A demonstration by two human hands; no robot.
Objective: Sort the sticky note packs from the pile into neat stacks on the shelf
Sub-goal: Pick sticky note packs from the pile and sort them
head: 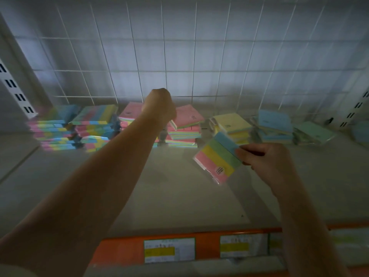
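While gripped by right hand (267,162), striped pack (217,156)

I see a wrapped striped pack (217,156), pink, yellow, green and blue, tilted above the shelf (179,186). Along the back stand striped stacks (73,126), pink-topped stacks (184,126), a yellow stack (232,125), a blue stack (273,125) and green packs (314,133).

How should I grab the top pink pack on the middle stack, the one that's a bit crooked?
Take the pink pack by its near edge, coming from the front. It lies tilted on its stack, and that edge juts out past the packs below, so a thumb on top and fingers underneath could probably pinch it. The wire grid behind blocks the back, and the left hand crowds its left side.
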